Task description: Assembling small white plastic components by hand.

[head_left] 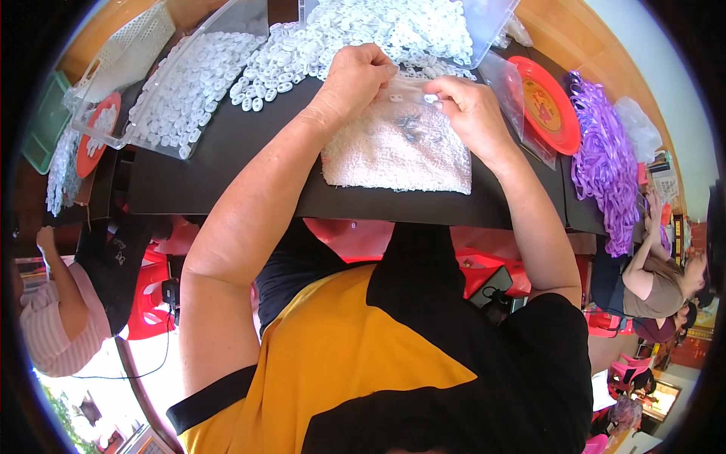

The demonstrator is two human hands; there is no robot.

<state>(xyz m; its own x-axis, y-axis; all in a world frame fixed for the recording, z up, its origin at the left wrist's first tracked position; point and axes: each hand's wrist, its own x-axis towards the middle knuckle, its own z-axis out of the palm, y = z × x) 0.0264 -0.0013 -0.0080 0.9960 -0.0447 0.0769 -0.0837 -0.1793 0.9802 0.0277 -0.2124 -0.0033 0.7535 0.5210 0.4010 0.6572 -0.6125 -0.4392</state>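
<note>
A white terry towel (378,159) lies on the dark table in front of me, with grey-blue smudges near its middle. Over its far edge, my left hand (355,76) is closed in a pinch; whatever the fingertips hold is hidden. My right hand (470,110) pinches a small white oval plastic piece (431,98) between thumb and forefinger, just above the towel. Between the two hands, another small white piece (395,97) rests on the cloth. Beyond my hands, a big heap of similar white pieces (386,30) spills from a clear plastic bin.
A clear tub (121,141) of white pieces stands at the left, near a white basket (132,53). At the right are a red plate (546,106) and a purple ribbon bundle (601,159) hanging over the table edge. Other people sit on both sides.
</note>
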